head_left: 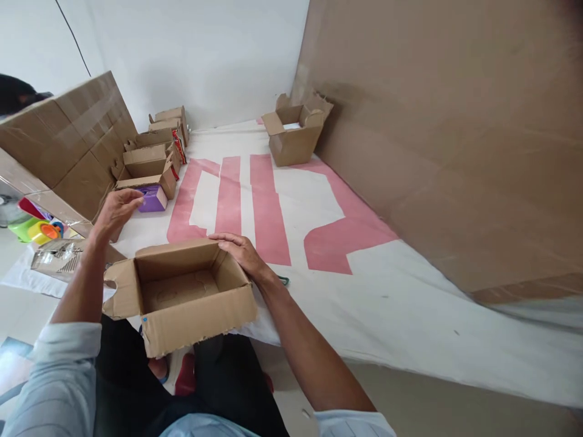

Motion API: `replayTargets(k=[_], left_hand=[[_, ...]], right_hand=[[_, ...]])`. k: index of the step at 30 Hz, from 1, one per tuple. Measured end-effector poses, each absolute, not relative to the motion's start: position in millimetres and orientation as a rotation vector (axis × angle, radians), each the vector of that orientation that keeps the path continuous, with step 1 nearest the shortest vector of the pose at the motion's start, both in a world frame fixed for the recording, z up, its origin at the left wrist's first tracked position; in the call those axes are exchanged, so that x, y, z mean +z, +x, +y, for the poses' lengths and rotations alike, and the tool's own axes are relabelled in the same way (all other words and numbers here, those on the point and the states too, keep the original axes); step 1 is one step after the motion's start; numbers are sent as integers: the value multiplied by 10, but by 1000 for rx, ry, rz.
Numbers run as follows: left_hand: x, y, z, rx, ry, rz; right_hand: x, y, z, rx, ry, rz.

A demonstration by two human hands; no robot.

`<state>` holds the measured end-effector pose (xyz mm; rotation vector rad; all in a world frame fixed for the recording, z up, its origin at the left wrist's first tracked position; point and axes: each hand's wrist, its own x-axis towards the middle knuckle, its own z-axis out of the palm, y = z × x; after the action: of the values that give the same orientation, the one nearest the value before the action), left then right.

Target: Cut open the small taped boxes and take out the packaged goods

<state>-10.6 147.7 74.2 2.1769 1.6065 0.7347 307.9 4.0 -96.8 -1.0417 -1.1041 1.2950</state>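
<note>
An uncovered brown cardboard box, its near edge ragged and flap notched, sits between the forearms. The right hand lies fingers outstretched along its rim; the left hand curls beside a purple box, any grip unclear. Open cartons stand beyond.

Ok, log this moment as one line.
left hand: at purple box, contact unclear | right hand: on far-right corner of open cardboard box | side flap: folded outward

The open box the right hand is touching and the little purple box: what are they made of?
Open box: dull brown cardboard, probably corrugated, judging by its thick, ragged edges.
Purple box: maybe thin, smooth card, from its flat sides and neat corners; it's too small to be sure.
</note>
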Motion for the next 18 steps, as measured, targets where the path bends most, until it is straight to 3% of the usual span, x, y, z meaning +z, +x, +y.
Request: replayTargets(k=[2, 4, 9, 13, 18], left_hand=[[997, -46, 959, 790, 2265, 1550], [1138, 88, 371, 617, 2353, 1507], [869, 404, -653, 35, 2583, 1137], [607, 405, -669, -227, 2625, 1192], [713, 204, 24, -267, 2714, 1533]], right_hand=[[-989, 3075, 43, 1288, -1037, -1106], [-1011, 3072, 42, 1297, -1035, -1111], [-1036, 3047, -7, 1321, -1049, -1107], [-1050, 3000, -37, 1250, -1036, -1114], [-1163, 2986, 50, 1026, -1120, -1026]])
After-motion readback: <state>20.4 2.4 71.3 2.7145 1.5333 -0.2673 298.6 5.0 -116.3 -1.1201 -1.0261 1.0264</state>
